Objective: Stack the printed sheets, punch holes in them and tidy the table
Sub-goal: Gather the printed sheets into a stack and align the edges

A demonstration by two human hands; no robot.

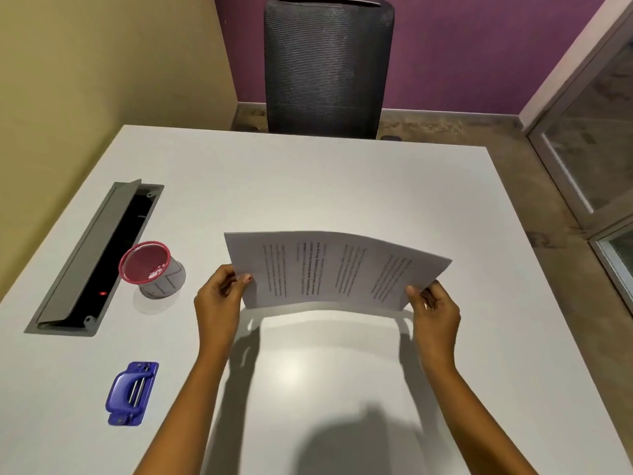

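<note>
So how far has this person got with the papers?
Gathering looks done: the white printed sheets are one bundle, lifted off the white table, left hand and right hand each with a grip on a side edge. Squaring the stack seems to be in hand. Punching is left: the blue hole punch lies untouched. The pink mesh cup awaits tidying.

left hand (219, 296): raised, pinching | right hand (435, 308): raised, pinching | forearms extended

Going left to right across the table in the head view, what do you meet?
Cable tray → blue hole punch → pink mesh cup → left hand → printed sheets → right hand.
</note>
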